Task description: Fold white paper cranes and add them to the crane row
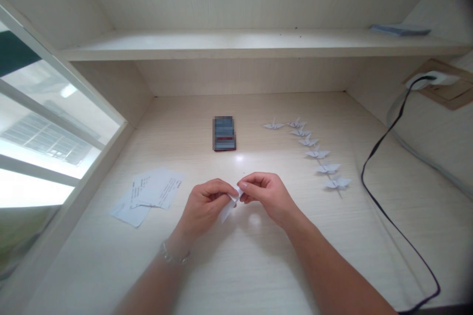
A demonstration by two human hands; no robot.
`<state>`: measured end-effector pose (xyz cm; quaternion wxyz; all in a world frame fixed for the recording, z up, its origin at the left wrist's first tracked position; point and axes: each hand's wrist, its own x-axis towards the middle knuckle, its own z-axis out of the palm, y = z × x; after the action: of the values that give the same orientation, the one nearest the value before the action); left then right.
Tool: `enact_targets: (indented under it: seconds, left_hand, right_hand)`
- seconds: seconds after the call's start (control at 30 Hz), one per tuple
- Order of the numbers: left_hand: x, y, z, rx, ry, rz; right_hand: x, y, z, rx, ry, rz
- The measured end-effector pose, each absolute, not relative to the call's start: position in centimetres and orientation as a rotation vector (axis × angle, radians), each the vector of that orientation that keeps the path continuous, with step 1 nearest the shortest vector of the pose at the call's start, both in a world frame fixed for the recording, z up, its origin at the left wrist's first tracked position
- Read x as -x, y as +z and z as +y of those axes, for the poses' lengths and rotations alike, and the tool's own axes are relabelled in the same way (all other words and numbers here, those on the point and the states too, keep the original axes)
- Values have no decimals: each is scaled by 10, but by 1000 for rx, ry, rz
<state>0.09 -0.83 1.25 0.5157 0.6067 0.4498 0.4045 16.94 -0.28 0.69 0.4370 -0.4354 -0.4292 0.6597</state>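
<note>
Between my two hands, above the middle of the desk, is a small piece of folded white paper (227, 210). My left hand (207, 205) pinches it from the left, thumb and index finger closed on it. From the right, the closed fingertips of my right hand (264, 193) grip its upper end. A narrow pointed flap hangs down below my left thumb; the rest of the fold is partly hidden by fingers. Several folded white paper cranes (317, 153) stand in a curved row to the right of my hands.
Printed paper sheets (151, 192) lie overlapping at left. A dark phone-like rectangle (224, 134), blurred out, lies beyond my hands. A black cable (382, 209) runs down the right side from a wall socket (449, 86). A shelf (236, 52) spans the back, with a bluish flat item (401, 30) on it.
</note>
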Motion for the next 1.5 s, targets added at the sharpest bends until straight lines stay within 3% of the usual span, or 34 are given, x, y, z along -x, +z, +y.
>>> enact_targets:
  seconds: [0.53,0.9,1.2,1.5]
  left_hand:
    - [8,5,-3,-1388,862,1082]
    - [1,1,-4,-1268,935,1151]
    - [1,5,-2,-1208,979,1179]
    - [2,4,-2,-1225,969,1169]
  right_hand:
    - [-171,6,-3,1198,1533,-1235]
    - [-167,9,-9,1255,1274,-1494]
    - [-162,2,-9,1151,1456,-1199]
    - [-162,0,-9,1174,1422,-1173]
